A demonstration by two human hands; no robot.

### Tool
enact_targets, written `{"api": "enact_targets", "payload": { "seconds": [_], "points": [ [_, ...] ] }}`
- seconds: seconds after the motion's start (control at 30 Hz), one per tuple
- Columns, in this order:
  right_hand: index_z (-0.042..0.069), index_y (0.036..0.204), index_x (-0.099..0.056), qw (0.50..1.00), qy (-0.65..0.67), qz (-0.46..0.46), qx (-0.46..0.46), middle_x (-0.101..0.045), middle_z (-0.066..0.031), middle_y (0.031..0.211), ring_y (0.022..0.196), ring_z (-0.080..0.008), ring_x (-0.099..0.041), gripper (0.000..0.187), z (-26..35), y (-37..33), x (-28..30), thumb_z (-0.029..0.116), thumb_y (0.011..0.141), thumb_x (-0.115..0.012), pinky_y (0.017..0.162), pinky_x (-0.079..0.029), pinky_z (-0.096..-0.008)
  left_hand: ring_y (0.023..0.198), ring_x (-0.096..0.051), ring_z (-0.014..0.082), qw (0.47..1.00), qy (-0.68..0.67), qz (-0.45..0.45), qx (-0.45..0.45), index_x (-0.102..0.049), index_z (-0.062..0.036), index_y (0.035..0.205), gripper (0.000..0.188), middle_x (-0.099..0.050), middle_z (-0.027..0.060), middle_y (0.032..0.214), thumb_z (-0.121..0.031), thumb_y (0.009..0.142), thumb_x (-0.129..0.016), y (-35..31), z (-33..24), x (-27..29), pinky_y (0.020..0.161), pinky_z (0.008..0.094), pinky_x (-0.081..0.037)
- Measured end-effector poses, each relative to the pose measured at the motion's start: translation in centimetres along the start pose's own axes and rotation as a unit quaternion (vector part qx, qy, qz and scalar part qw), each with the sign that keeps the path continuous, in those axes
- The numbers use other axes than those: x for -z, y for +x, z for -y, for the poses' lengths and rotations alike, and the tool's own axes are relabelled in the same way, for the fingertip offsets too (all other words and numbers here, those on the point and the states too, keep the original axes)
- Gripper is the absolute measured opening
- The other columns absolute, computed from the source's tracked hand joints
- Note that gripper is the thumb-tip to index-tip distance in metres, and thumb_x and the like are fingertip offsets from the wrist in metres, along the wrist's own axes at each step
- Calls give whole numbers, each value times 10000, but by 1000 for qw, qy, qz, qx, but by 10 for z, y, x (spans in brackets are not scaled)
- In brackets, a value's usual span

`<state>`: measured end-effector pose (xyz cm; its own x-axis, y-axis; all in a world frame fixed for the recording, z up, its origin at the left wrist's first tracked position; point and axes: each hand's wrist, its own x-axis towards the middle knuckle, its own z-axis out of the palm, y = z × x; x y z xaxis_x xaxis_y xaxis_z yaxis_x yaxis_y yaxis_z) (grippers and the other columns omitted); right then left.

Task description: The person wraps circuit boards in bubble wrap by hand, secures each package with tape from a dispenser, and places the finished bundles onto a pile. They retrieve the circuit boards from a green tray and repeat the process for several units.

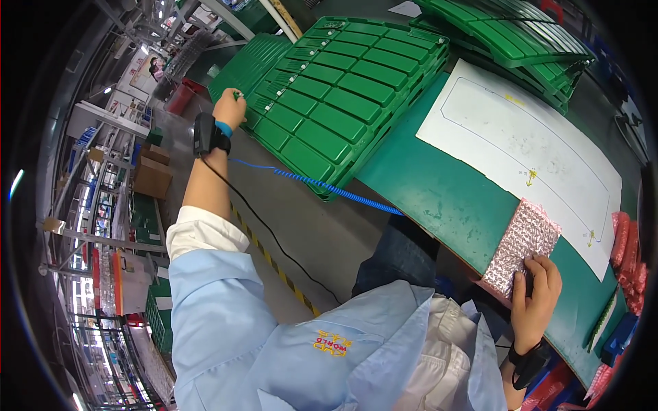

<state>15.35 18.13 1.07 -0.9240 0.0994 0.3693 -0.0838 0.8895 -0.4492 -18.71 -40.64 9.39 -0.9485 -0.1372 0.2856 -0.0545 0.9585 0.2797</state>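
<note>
I counted two hands, my left hand [230, 109] and my right hand [537, 300], two black wrist devices [203, 135], one blue wristband [223, 129], one coiled blue cord [336, 190], one green table [425, 185], one white sheet [500, 123], two yellow arrows [531, 179] on it, and one pink bubble-wrap pouch [517, 240] under my right hand.

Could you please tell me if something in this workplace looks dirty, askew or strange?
Slightly, yes. The white sheet has dark smudges near its middle, and the green tabletop shows dark blotches, so both look soiled or worn. The green trays at upper right seem unevenly stacked, though fisheye distortion may exaggerate this.
</note>
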Motion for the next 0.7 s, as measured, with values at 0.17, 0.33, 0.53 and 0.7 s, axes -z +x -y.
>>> {"api": "enact_targets", "payload": {
  "seconds": [0.17, 0.33, 0.53, 0.7],
  "points": [
    [11, 1045, -632, 1000, -4, 1, -4, -604, -154, 1124, 1055, -346, -561, 228, 1, 2, -1, 88, 836, -678, 937, -414, -420, 618, -673, 286, 985, -22, 1, 171, -664, 13, 1012, 572, -698, 159, 762, -540, 867, -648, 20, 0, -26, 609, 367, -528],
    [8, 1087, -626, 1000, -11, 19, -16, -590, -162, 1194, 1116, -340, -550, 239, -1, -2, 0, 54, 853, -653, 975, -417, -398, 486, -630, 251, 961, 154, 121, 197, -661, 43, 797, 542, -644, 144, 642, -493, 864, -697, 38, -35, -34, 427, 397, -456],
    [8, 1088, -625, 1000, -11, 16, -12, -590, -161, 1192, 1110, -337, -553, 237, -1, -2, 0, 52, 856, -653, 971, -419, -398, 493, -615, 277, 924, 238, 238, 182, -643, 24, 658, 484, -637, 147, 623, -416, 829, -755, 62, -25, -29, 461, 418, -467],
    [8, 1087, -624, 1000, -6, 15, -5, -594, -160, 1182, 1103, -337, -554, 239, 0, -2, 1, 52, 854, -654, 965, -420, -399, 686, -659, 251, 969, -13, 128, 211, -701, 5, 864, 300, -673, 101, 775, -295, 864, -697, 51, 6, -27, 573, 405, -486]
  ]
}}
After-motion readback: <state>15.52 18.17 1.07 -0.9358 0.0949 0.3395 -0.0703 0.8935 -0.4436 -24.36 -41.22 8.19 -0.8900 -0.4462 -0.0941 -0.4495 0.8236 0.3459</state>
